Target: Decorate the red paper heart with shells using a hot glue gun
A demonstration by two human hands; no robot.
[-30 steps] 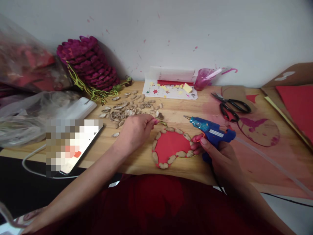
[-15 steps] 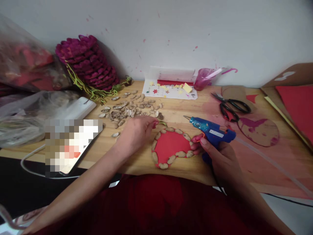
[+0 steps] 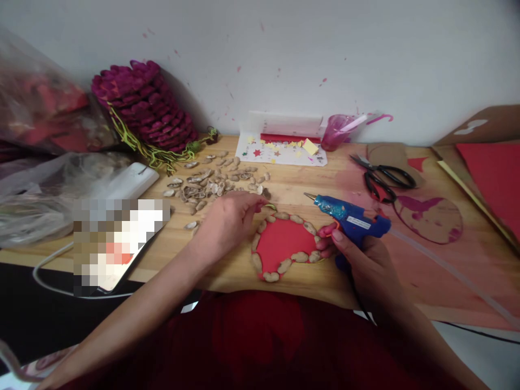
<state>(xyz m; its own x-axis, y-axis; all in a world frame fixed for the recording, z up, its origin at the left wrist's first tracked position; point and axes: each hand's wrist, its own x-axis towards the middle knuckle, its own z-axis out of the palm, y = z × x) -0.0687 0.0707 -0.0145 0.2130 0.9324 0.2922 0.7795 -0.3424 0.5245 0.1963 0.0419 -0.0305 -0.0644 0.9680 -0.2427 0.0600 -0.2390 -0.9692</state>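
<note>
My right hand is wrapped round a blue hot glue gun, its metal nozzle pointing left above the tabletop. Under its fingertips lies the right edge of a red heart-like cutout, bordered with peanut shells. At the cutout's upper edge, my left hand is closed in a pinch on a short green cord. Whether the cord is fixed to the cutout cannot be made out. Loose peanut shells are scattered just beyond my left hand.
Black-handled scissors and a stained cardboard piece lie right. A pink cup and star-strewn paper stand at the wall. Left are a purple layered bundle, plastic bags and a phone.
My left fingertips have shifted very slightly right along the green cord. The glue gun and the cutout stay in place; the view has moved a touch.
</note>
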